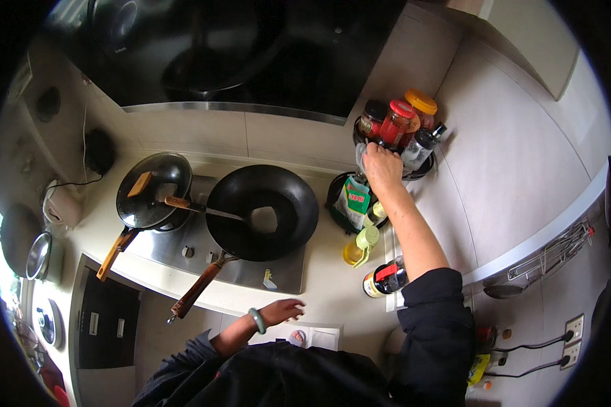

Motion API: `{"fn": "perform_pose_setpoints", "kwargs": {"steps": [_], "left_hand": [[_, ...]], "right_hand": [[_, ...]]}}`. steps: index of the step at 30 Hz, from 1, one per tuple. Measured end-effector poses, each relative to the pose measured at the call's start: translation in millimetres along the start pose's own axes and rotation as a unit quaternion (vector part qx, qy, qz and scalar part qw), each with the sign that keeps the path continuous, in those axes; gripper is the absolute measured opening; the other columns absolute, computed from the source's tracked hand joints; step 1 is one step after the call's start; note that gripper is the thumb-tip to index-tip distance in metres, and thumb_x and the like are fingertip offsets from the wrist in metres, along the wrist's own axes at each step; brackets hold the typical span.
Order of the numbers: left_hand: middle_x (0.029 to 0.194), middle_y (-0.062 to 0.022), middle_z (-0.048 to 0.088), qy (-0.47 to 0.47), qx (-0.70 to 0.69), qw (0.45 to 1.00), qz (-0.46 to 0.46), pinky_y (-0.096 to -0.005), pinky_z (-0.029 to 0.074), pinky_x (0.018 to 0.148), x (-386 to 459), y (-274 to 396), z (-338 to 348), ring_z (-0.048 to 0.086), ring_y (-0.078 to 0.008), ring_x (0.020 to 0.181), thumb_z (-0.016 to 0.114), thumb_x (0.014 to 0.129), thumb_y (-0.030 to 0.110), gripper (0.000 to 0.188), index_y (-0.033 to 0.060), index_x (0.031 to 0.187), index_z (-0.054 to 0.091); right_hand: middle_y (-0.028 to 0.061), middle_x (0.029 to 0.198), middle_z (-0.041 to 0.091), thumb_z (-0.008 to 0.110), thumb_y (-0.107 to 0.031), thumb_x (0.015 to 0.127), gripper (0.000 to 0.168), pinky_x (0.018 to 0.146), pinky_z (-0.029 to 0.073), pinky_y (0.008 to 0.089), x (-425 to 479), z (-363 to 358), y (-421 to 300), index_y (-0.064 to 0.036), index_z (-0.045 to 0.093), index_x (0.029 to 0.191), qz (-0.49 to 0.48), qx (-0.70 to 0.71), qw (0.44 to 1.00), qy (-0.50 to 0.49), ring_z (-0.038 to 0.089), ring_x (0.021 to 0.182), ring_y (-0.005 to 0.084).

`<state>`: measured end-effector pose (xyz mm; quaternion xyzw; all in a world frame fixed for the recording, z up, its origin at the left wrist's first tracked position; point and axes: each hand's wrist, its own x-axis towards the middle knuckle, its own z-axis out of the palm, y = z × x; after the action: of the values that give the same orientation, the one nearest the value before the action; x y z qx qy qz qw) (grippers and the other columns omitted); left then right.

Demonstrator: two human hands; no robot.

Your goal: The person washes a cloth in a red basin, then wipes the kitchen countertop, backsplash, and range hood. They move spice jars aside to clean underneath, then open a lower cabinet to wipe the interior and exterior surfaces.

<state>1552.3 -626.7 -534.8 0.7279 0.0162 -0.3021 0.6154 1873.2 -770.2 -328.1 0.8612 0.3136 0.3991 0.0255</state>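
Note:
My right hand (383, 165) reaches to the condiment rack, its fingers around something greyish and clear, maybe a bag or small container, mostly hidden. Beside it stand a red-lidded jar (398, 122), a black-lidded jar (372, 118), a yellow-lidded jar (421, 104) and a glass bottle with a black top (418, 150). A green and white packet (355, 198) lies in the lower rack just below the hand. My left hand (284, 311), with a pale green bangle on its wrist, is held apart from things before the counter, its fingers loosely spread. A spatula (224, 213) rests in the wok (290, 229).
A lidded pan (155, 203) sits left of the wok on the gas stove (285, 274). An oil bottle (354, 252) and a dark sauce bottle (379, 281) stand at the right. The range hood (224, 56) hangs above. A kettle (63, 206) is at the far left.

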Motion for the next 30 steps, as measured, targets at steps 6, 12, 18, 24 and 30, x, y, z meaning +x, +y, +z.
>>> {"fn": "perform_pose_setpoints", "kwargs": {"steps": [6,12,18,24,30], "left_hand": [[0.089,-0.0019,0.058,0.159,-0.191,0.946,0.21,-0.0247,0.045,0.065,84,157,-25,0.055,-0.0112,0.075,0.048,0.089,0.039,0.039,0.0084,0.113,0.048],[0.102,-0.0083,0.054,0.24,-0.308,0.904,0.172,-0.0354,0.045,0.071,178,285,-94,0.055,-0.0205,0.083,0.046,0.085,0.05,0.055,0.0077,0.119,0.043],[0.088,-0.0167,0.062,0.259,-0.181,0.938,0.145,-0.0474,0.045,0.076,264,303,-146,0.06,-0.0359,0.085,0.04,0.087,0.038,0.043,0.0005,0.099,0.055],[0.095,-0.0272,0.058,0.357,-0.131,0.919,0.101,-0.0443,0.044,0.078,297,300,-152,0.054,-0.0401,0.095,0.032,0.087,0.026,0.041,-0.0041,0.092,0.06],[0.095,-0.0221,0.056,0.306,-0.127,0.939,0.09,-0.0456,0.053,0.051,287,313,-148,0.06,-0.0392,0.08,0.032,0.089,0.024,0.038,-0.0032,0.112,0.045]], "right_hand": [[0.0049,0.071,0.061,0.061,-0.027,0.076,0.02,0.063,0.046,0.0351,-11,-8,14,-0.01,0.05,0.078,-0.004,0.029,0.999,0.016,0.061,0.07,0.0211],[0.006,0.073,0.061,0.055,-0.017,0.077,0.011,0.064,0.045,0.0358,-18,-6,26,-0.008,0.051,0.079,0.002,0.047,0.999,0.004,0.06,0.072,0.0219],[0.0056,0.071,0.058,0.055,-0.014,0.073,0.007,0.062,0.042,0.0346,-19,-11,25,-0.009,0.05,0.075,-0.011,0.054,0.997,0.046,0.058,0.07,0.0224],[0.0028,0.073,0.055,0.063,-0.019,0.068,0.017,0.066,0.038,0.0332,-34,-10,41,-0.01,0.05,0.075,-0.02,0.053,0.997,0.061,0.053,0.075,0.0205],[0.0011,0.078,0.051,0.067,-0.023,0.065,0.022,0.07,0.036,0.0333,-48,-8,65,-0.013,0.053,0.078,-0.019,0.022,0.998,0.061,0.05,0.08,0.0195]]}}
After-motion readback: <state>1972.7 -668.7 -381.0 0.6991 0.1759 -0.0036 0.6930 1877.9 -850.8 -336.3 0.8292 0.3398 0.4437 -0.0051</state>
